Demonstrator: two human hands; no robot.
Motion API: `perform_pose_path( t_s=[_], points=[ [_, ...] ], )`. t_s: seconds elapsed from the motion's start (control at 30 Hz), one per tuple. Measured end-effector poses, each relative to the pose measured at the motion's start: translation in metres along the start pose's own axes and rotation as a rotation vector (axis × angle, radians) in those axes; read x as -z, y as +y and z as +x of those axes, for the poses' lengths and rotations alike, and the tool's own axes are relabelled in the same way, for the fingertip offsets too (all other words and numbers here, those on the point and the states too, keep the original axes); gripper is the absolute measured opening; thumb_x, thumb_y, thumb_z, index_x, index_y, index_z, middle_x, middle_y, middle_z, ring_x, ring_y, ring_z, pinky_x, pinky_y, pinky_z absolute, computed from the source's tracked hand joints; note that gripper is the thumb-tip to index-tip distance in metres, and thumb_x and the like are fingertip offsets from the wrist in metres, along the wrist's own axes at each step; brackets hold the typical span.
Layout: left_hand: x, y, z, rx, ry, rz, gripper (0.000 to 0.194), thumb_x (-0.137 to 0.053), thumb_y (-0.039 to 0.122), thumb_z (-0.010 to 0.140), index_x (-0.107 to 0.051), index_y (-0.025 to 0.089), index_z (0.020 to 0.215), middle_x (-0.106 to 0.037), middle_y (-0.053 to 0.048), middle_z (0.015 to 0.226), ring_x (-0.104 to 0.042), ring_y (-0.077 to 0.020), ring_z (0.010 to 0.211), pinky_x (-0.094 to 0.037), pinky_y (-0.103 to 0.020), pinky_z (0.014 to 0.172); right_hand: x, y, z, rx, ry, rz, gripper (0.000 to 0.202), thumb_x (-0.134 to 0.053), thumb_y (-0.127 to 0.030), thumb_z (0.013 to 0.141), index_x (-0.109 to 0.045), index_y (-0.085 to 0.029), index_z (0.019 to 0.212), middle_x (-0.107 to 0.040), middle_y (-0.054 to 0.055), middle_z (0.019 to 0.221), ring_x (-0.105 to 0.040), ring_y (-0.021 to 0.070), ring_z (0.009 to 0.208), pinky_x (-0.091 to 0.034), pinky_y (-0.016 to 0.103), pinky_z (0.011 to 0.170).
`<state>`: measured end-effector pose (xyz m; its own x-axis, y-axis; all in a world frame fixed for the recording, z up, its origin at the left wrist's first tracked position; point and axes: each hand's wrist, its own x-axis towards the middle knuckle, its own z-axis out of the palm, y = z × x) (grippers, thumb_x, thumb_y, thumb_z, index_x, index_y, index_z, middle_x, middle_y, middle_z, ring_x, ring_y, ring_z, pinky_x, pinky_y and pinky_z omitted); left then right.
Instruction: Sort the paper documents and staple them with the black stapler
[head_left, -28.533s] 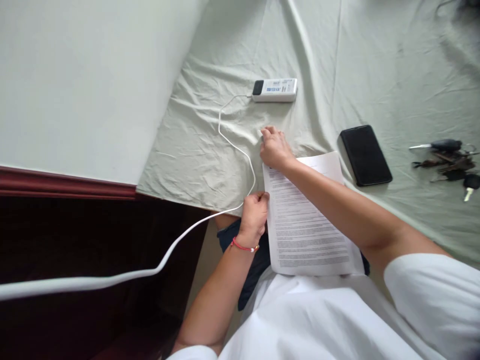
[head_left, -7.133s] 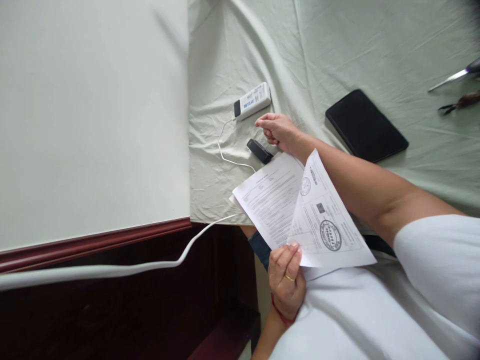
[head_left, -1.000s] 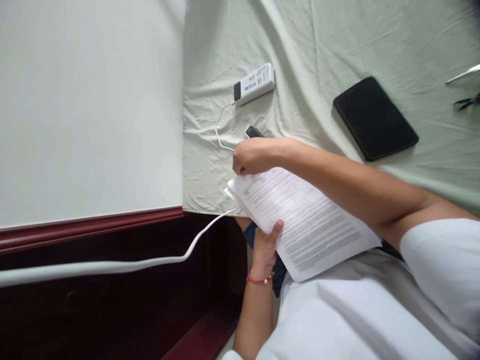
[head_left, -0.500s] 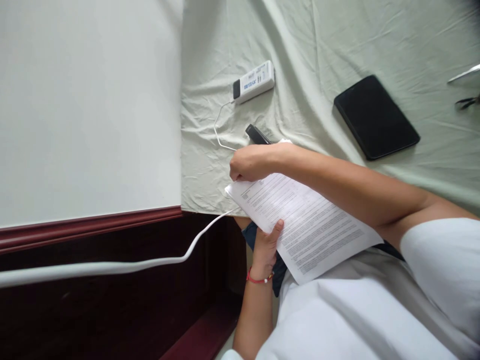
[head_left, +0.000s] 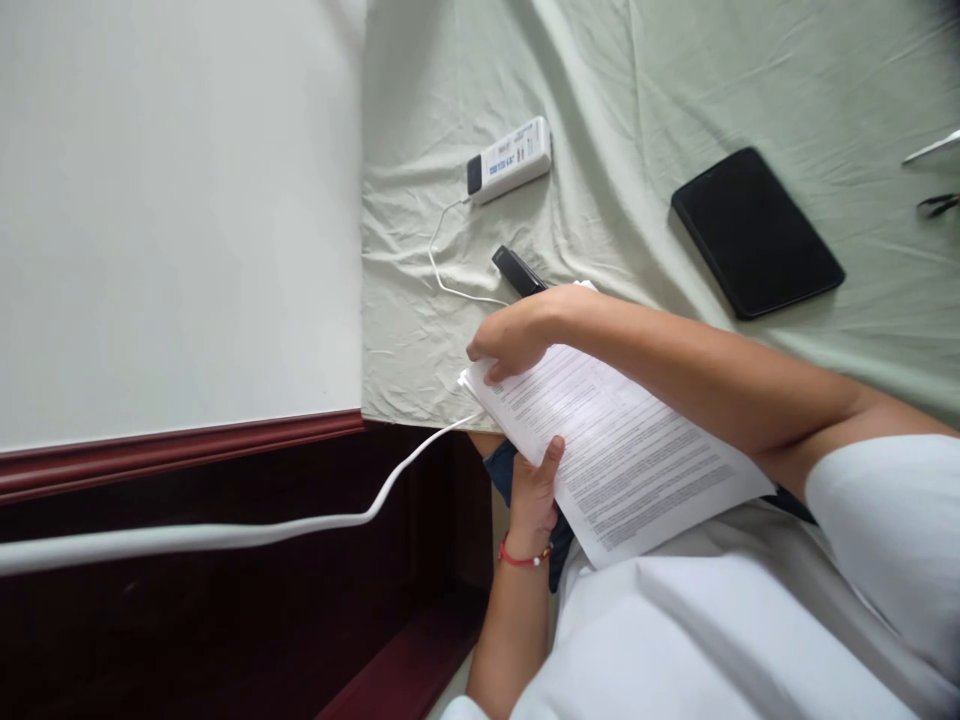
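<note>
Pale green cloth (head_left: 600, 110) spreads beyond my fingers, the black stapler (head_left: 517, 270) on it, unheld, just past my right hand (head_left: 516, 332). Between my hands the printed sheets (head_left: 637, 460) look mostly stacked, one corner uneven where my half-curled right fingers touch, gripping or not I cannot tell; my left hand (head_left: 532, 500) pinches their edge, thumb on top.

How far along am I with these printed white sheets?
Done: the printed white paper sheets lie together in one stack. In hand: your left hand grips its edge, your right hand is at the top corner. Perhaps left: that corner's edges, which look uneven; the black stapler-shaped tool is in neither hand.
</note>
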<state>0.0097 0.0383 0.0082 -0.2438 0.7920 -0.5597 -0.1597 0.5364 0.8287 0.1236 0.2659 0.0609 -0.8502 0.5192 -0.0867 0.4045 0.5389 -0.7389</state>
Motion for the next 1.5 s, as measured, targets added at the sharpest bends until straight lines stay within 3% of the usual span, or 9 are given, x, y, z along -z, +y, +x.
perform_pose_path(
  t_s=[0.2, 0.47, 0.63, 0.73, 0.83, 0.97, 1.1, 1.33, 1.5],
  points=[
    [0.001, -0.004, 0.002, -0.052, 0.045, -0.001, 0.07, -0.09, 0.043, 0.079, -0.066, 0.021, 0.141, -0.071, -0.012, 0.14, -0.063, -0.0308, 0.138, -0.043, -0.046, 0.124, 0.008, -0.011, -0.006, 0.167, -0.115, -0.036, 0.03, -0.06, -0.038, 0.102, -0.074, -0.017, 0.117, -0.074, 0.005, 0.1, -0.063, 0.0181, 0.082, -0.046, 0.032, 0.074],
    [0.004, -0.005, 0.001, -0.022, 0.0, -0.164, 0.065, -0.093, 0.039, 0.075, -0.071, 0.019, 0.133, -0.075, -0.012, 0.132, -0.068, -0.031, 0.131, -0.05, -0.046, 0.118, 0.036, -0.017, -0.018, 0.007, 0.154, -0.025, 0.039, -0.057, -0.035, 0.106, -0.065, -0.014, 0.138, -0.072, 0.011, 0.129, -0.067, 0.0235, 0.107, -0.051, 0.035, 0.088],
    [0.011, -0.004, 0.001, -0.05, -0.004, -0.311, 0.071, -0.096, 0.037, 0.069, -0.071, 0.023, 0.134, -0.071, -0.01, 0.141, -0.064, -0.031, 0.137, -0.046, -0.046, 0.122, 0.05, -0.009, -0.064, -0.211, 0.4, -0.003, 0.053, -0.058, -0.048, 0.104, -0.062, -0.012, 0.142, -0.068, 0.013, 0.135, -0.066, 0.0278, 0.12, -0.053, 0.04, 0.098],
    [0.021, -0.006, 0.003, -0.09, -0.03, -0.359, 0.069, -0.095, 0.04, 0.069, -0.073, 0.022, 0.132, -0.073, -0.01, 0.137, -0.062, -0.0316, 0.139, -0.046, -0.046, 0.123, 0.032, 0.002, -0.11, -0.414, 0.46, 0.189, 0.069, -0.07, -0.056, 0.093, -0.057, -0.017, 0.149, -0.07, 0.015, 0.136, -0.068, 0.0293, 0.121, -0.056, 0.043, 0.098],
    [0.029, -0.01, 0.006, -0.123, -0.072, -0.387, 0.064, -0.094, 0.04, 0.071, -0.075, 0.023, 0.13, -0.075, -0.008, 0.132, -0.063, -0.0305, 0.137, -0.047, -0.045, 0.123, 0.0, 0.004, -0.151, -0.44, 0.32, 0.624, 0.072, -0.077, -0.06, 0.087, -0.059, -0.029, 0.149, -0.071, 0.015, 0.139, -0.07, 0.0285, 0.123, -0.057, 0.043, 0.103],
    [0.028, -0.008, 0.015, -0.182, -0.175, -0.35, 0.051, -0.092, 0.046, 0.074, -0.08, 0.02, 0.117, -0.078, -0.01, 0.126, -0.069, -0.0328, 0.127, -0.048, -0.05, 0.121, -0.038, -0.016, -0.179, -0.657, 0.179, 0.995, 0.034, -0.085, -0.057, 0.078, -0.084, -0.033, 0.102, -0.082, 0.014, 0.113, -0.08, 0.0292, 0.095, -0.064, 0.04, 0.086],
    [0.02, 0.02, 0.025, -0.271, -0.226, -0.219, 0.044, -0.09, 0.052, 0.075, -0.083, 0.017, 0.103, -0.08, -0.013, 0.118, -0.069, -0.0366, 0.125, -0.047, -0.052, 0.121, -0.036, -0.037, -0.185, -0.723, 0.321, 0.937, 0.017, -0.086, -0.048, 0.08, -0.087, -0.034, 0.09, -0.082, 0.013, 0.112, -0.079, 0.0346, 0.106, -0.063, 0.046, 0.097],
    [0.01, 0.101, 0.019, -0.704, -0.23, 0.019, 0.034, -0.082, 0.047, 0.086, -0.081, 0.018, 0.106, -0.08, -0.009, 0.111, -0.071, -0.0312, 0.12, -0.051, -0.046, 0.115, 0.015, -0.062, -0.189, -0.334, 0.802, 0.485, 0.033, -0.088, -0.041, 0.079, -0.081, -0.043, 0.11, -0.075, 0.002, 0.135, -0.066, 0.0322, 0.131, -0.051, 0.048, 0.117],
    [0.016, 0.111, 0.033, -0.816, -0.228, 0.054, 0.043, -0.091, 0.051, 0.074, -0.079, 0.019, 0.1, -0.078, -0.009, 0.106, -0.071, -0.0292, 0.11, -0.055, -0.044, 0.106, 0.016, -0.056, -0.186, -0.343, 0.557, 0.207, 0.035, -0.087, -0.051, 0.075, -0.079, -0.037, 0.106, -0.08, 0.007, 0.111, -0.073, 0.0331, 0.103, -0.059, 0.049, 0.1]
  ],
)
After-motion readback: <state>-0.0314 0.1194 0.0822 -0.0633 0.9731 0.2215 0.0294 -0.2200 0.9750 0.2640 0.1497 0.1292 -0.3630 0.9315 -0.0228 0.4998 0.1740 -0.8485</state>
